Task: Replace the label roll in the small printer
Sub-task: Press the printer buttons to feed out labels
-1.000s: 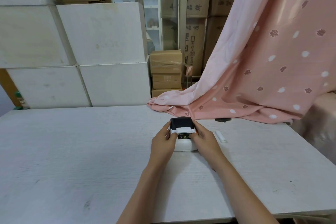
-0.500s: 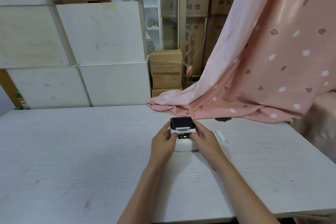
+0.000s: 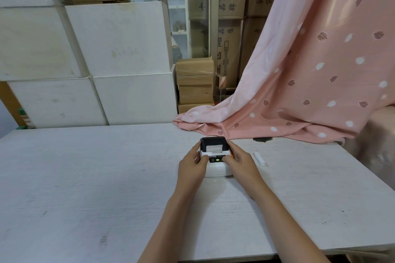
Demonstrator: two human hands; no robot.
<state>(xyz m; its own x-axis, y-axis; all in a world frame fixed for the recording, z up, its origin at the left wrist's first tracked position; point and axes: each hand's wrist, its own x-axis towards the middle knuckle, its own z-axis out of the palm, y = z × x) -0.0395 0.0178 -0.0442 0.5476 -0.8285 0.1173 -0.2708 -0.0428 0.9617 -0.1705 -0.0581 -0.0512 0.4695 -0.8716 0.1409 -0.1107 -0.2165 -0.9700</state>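
Observation:
A small white printer (image 3: pixel 218 170) with a black lid (image 3: pixel 212 142) stands on the white table (image 3: pixel 85 177), a green light lit on its front panel. A strip of white label paper (image 3: pixel 215 148) sticks out of the slot under the lid. My left hand (image 3: pixel 192 164) grips the printer's left side, thumb on the panel. My right hand (image 3: pixel 240 163) grips its right side, thumb near the orange button. A white label roll core (image 3: pixel 259 158) lies on the table right of the printer.
Pink patterned cloth (image 3: pixel 310 83) drapes onto the table's far right. White blocks (image 3: pixel 106 60) and cardboard boxes (image 3: pixel 195 83) are stacked behind the table. A dark smudge (image 3: pixel 262 139) marks the table near the cloth.
The white label strip now shows further out of the slot below the black lid. Both hands stay on the printer's sides.

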